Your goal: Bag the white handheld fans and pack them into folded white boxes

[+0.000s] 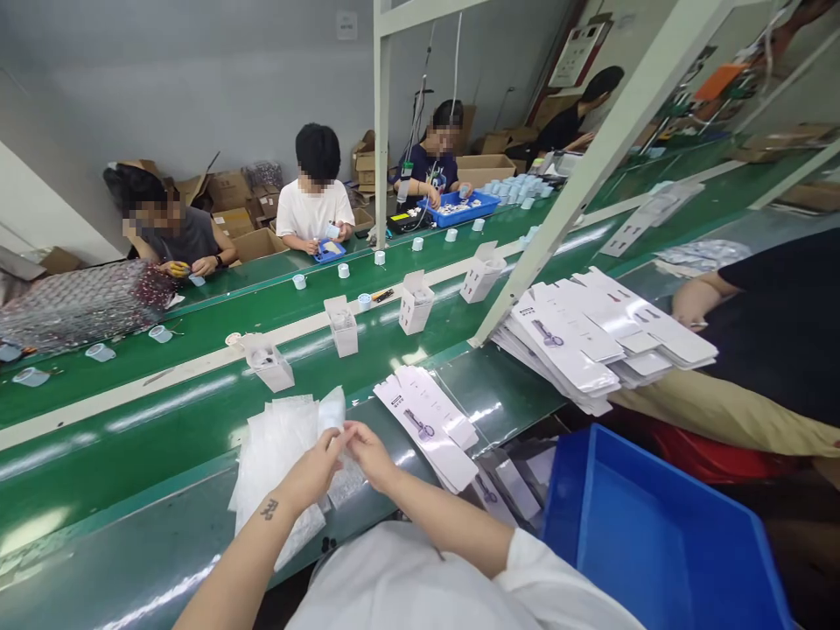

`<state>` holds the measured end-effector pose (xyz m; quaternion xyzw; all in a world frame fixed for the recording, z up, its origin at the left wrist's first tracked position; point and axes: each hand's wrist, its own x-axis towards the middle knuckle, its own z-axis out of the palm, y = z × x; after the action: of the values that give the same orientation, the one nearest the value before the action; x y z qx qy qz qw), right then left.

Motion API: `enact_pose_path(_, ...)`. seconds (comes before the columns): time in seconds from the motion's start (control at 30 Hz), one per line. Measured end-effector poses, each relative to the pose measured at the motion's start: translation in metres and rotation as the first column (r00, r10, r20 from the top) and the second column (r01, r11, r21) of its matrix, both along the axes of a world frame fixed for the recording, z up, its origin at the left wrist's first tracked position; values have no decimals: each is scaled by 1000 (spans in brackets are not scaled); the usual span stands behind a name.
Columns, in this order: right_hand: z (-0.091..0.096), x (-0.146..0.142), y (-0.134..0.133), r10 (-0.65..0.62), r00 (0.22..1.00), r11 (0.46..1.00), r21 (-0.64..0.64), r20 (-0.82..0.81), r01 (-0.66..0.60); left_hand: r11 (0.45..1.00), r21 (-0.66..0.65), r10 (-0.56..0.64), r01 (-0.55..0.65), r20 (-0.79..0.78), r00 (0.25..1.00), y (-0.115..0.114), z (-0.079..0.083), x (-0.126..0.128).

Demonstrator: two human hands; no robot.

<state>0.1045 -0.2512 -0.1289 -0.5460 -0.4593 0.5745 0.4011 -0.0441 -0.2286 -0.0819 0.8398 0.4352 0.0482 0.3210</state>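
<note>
Both of my hands meet over the near ledge of the line. My left hand (319,466) pinches a whitish translucent packing bag (332,408) with something pale blue showing inside it. My right hand (369,453) grips the same bag at its lower right, thumb and fingers close together. The bag stands tilted upward above my fingers, its lower part partly hidden by them. Under and left of my hands lies a stack of flat white packing bags (272,464). To the right is a pile of flat printed cartons (426,420).
On the green conveyor (197,411) stand several open white boxes (417,306) and pale blue cups (343,271). A larger carton stack (570,332) lies beside a slanted metal post (591,184). A blue bin (662,525) is at lower right. Co-workers sit opposite and at right.
</note>
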Motion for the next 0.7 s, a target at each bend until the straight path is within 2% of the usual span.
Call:
enact_pose_path(0.07,-12,-10,-1,21,997,998,-65,81,-16,999,-28,-46,39,-292,955,-4,-20,-4)
enact_pose_path(0.17,-17,7,-1,55,968,994,-108,243,-30,996,-65,-92,68,-513,853,-16,-47,1)
enact_pose_path(0.27,-10,70,14,-16,883,995,-78,468,59,995,-95,-73,22,-574,815,-29,-61,12)
enact_pose_path(0.33,-6,125,31,-102,772,980,-71,627,187,992,-116,-31,-44,-577,816,-31,-58,20)
enact_pose_path(0.4,-5,174,46,-97,665,954,-120,741,274,986,-128,15,-106,-566,824,-27,-49,31)
enact_pose_path(0.47,-10,207,57,-23,608,939,-192,793,285,982,-118,61,-148,-545,836,-12,-38,50)
enact_pose_path(0.57,-21,224,62,67,571,937,-248,818,246,981,-104,104,-163,-424,900,26,-26,97)
enact_pose_path(0.63,-28,226,62,86,553,940,-252,829,231,979,-123,118,-160,-296,948,56,-27,138)
enact_pose_path(0.7,-31,228,62,97,553,941,-258,827,221,968,-149,169,-202,-207,964,84,-35,178)
